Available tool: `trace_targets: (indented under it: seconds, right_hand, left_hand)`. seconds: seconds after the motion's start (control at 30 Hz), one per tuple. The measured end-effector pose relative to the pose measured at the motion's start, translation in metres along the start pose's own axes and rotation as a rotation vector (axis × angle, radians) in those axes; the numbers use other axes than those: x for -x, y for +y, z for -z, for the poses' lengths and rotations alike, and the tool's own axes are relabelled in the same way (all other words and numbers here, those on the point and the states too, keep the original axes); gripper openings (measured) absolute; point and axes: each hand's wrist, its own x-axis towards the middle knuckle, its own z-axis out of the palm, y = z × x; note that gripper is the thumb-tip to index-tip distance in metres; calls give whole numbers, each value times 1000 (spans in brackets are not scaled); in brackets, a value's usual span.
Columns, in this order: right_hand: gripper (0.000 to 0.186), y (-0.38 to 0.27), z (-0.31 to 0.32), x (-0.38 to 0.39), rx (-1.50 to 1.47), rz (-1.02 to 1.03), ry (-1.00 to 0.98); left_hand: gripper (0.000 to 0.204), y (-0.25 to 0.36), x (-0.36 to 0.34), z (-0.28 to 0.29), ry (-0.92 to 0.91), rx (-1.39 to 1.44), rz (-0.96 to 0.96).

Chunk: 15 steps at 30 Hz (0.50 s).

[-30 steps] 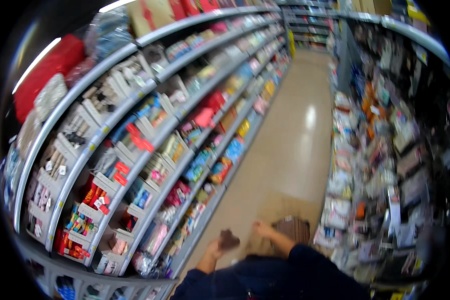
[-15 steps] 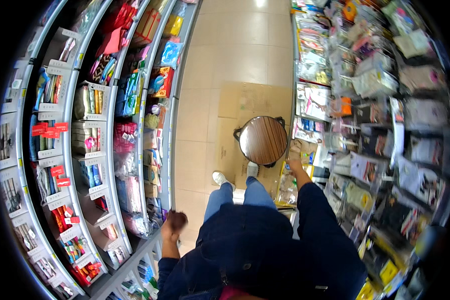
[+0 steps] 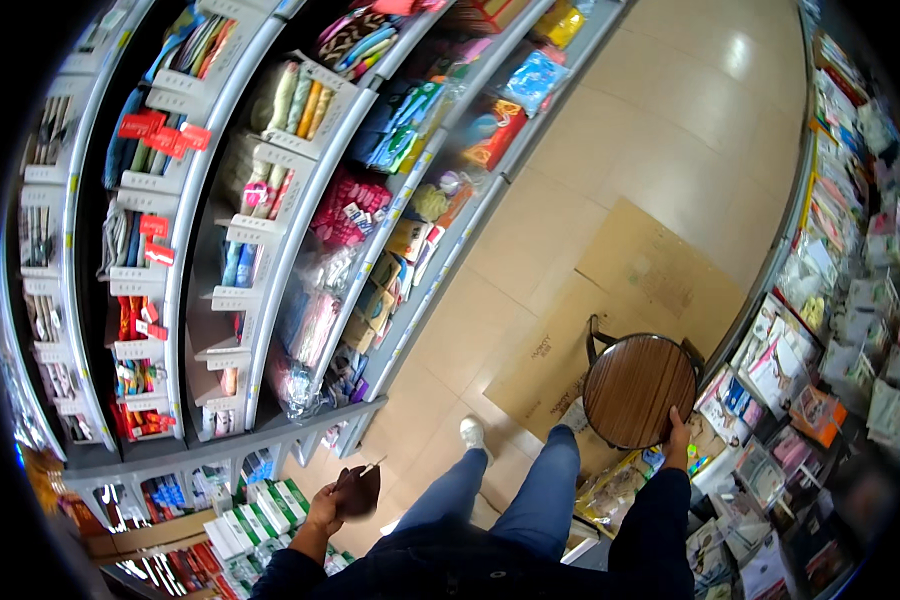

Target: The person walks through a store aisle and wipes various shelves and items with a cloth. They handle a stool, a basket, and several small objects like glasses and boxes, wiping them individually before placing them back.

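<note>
Your left hand [image 3: 322, 515] is down low on the left, fingers closed around one side of a dark brown, soft-looking item [image 3: 358, 492] with a thin pale strip poking out at the top; can't tell exactly what it is, could be some kind of folded fabric or pouch. Your right hand [image 3: 678, 438] is at the lower right edge of a round wood-grain stool [image 3: 640, 388], fingertips touching the dark rim, but honestly can't tell how far the fingers are curled or if they hook underneath. That stool sits just in front of your legs, seat facing up, black curved frame bits sticking out at its upper left and right, on a flattened cardboard sheet [image 3: 660, 265] spread over the tiled floor [image 3: 510, 220]. You've got a white shoe [image 3: 473, 432] planted left of the cardboard, and blue jeans [image 3: 540, 490] showing below the dark jacket. Left side of the aisle is grey shelving with rolled textiles, red tags [image 3: 165, 135] and a pink bundle [image 3: 350, 210]; green-and-white boxes [image 3: 270, 510] are stacked near your left hand. Plastic-wrapped packs [image 3: 895, 420] fill the right side.
</note>
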Motion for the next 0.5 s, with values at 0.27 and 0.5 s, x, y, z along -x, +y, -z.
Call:
trace_targets:
  seconds: [0.27, 0.5]
  right_hand:
    - [70, -12, -101, 33, 98, -282, -276]
    - [65, -6, -280, 142, 299, -274, -358]
  left_hand:
    - [26, -47, -7, 8, 149, -864, -610]
    - [37, -67, 52, 61, -28, -803, -740]
